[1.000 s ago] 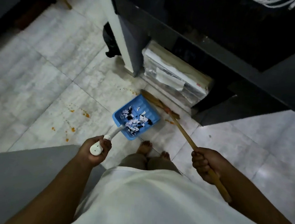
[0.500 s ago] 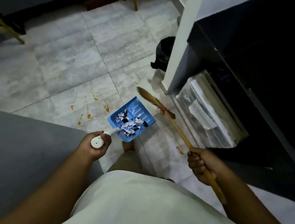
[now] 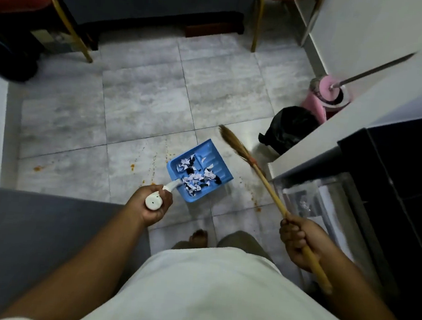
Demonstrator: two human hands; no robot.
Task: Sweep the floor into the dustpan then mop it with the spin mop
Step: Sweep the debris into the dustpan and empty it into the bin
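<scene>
I see left hand clenched on dustpan handle, right hand gripping broom at dustpan's 2 o'clock.

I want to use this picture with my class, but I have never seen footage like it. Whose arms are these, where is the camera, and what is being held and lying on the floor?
There is no machine here. A person wears one wide-angle camera on the head, looking down, so you see their own arms, shirt and a bare foot.

The left hand grips the white handle of a blue dustpan, which holds torn paper scraps. The right hand grips the wooden stick of a broom; its bristles are beside the pan's far edge.

On the grey tiled floor lie small orange spots. By the wall on the right stand a black bag and a pink spin mop bucket with its mop pole leaning out.
</scene>
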